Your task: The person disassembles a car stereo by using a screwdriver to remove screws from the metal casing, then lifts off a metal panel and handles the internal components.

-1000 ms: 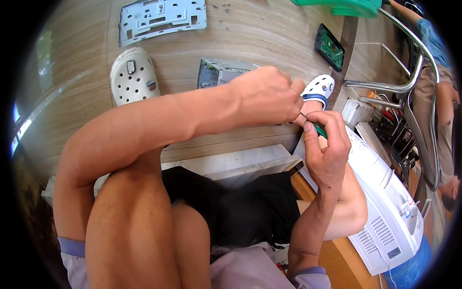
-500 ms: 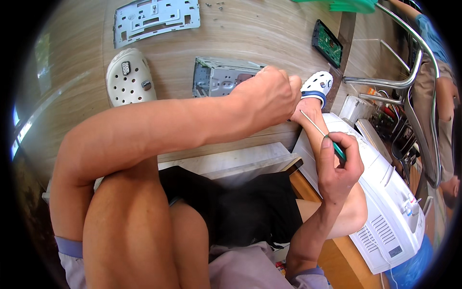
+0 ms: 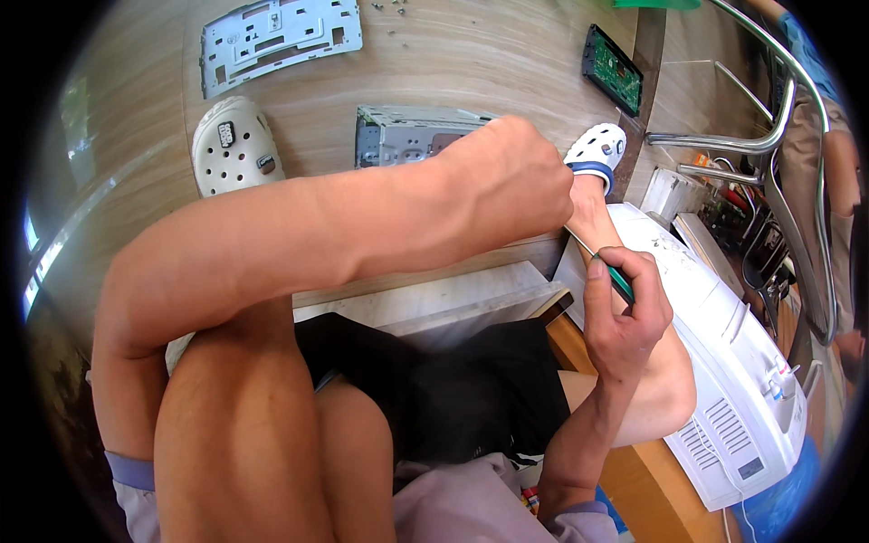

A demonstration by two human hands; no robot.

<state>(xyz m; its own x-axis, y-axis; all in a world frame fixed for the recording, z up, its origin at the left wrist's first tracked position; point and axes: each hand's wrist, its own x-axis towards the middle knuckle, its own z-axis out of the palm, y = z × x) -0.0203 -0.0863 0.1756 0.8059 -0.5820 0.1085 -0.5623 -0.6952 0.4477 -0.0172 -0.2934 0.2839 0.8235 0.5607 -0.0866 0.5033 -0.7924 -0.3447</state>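
Observation:
My left hand (image 3: 511,181) is curled into a fist over the silver metal computer case (image 3: 398,136) on the floor; what it holds is hidden behind the fingers. My right hand (image 3: 625,326), lower and to the right, grips a screwdriver with a green handle (image 3: 621,285). Its thin shaft reaches up and left to the underside of my left fist, where the tip disappears from sight.
A perforated metal panel (image 3: 281,41), small screws (image 3: 396,11) and a circuit board (image 3: 612,71) lie beyond. My white clogs (image 3: 235,145) flank the case. Right are a chrome chair (image 3: 760,140), another person (image 3: 806,154) and a white appliance (image 3: 733,416), with cluttered tools behind.
My right hand drew down and right, exposing the screwdriver shaft, then moved slightly back up and left. Its tip is now hidden at my left fist, which stays closed.

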